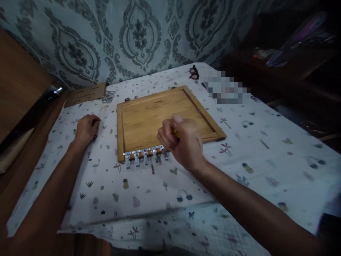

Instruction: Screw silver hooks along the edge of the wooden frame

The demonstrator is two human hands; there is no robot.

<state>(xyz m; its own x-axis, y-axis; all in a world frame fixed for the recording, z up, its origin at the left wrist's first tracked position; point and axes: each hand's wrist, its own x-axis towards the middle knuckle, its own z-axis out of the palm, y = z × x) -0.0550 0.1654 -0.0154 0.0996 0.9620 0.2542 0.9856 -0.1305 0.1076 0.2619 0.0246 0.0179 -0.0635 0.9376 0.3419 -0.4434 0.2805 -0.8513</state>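
Observation:
A framed wooden board [154, 119] lies on the patterned cloth. Along its near edge sits a row of several silver metal hooks [145, 155]. My right hand [183, 142] is a fist over the board's near right part, at the right end of the hooks, wrapped round a yellow and black tool [176, 133] that is mostly hidden by the fingers. My left hand [87, 128] rests on the cloth left of the board, fingers curled together; whatever they may hold is hidden.
A brown cardboard piece [86, 94] and more metal hooks [108, 97] lie at the back left. Glasses [194, 72] and a blurred-out flat item [226, 90] are at the back right. A patterned wall stands behind the table [255, 156].

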